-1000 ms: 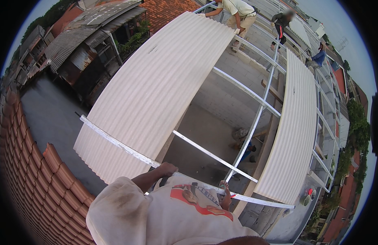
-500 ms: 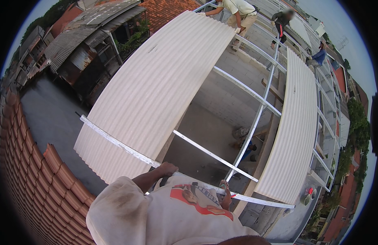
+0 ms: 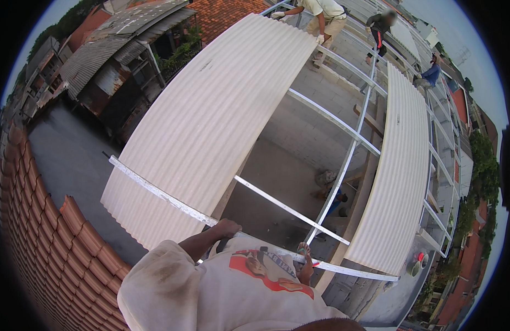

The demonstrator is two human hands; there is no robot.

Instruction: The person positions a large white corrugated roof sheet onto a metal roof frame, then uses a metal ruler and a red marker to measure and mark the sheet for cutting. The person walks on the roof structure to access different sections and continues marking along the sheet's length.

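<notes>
My left hand [image 3: 227, 227] is closed around the silvery metal beam [image 3: 161, 194] at the near edge of the roof frame. A dark object beside that hand is too small to make out. A bare limb [image 3: 306, 267] shows at the same beam to the right, with a small red thing beside it. I cannot tell if it is my right hand or a foot. Beyond my left hand lies a large off-white corrugated sheet [image 3: 205, 116]; its near end passes under the beam. At the far end a co-worker [image 3: 324, 16] in pale gloves stands with one hand at the sheet's corner.
Between that sheet and a second corrugated sheet [image 3: 398, 171] is an open gap crossed by thin metal beams [image 3: 335, 124], with a deep drop and a person [image 3: 336, 199] below. Other workers [image 3: 380, 30] are on the far frame. A tiled roof [image 3: 62, 237] slopes at left.
The far co-worker's hand on the left has lifted a little off the sheet's edge. The sheet has shifted very slightly. My left hand stays on the beam.
</notes>
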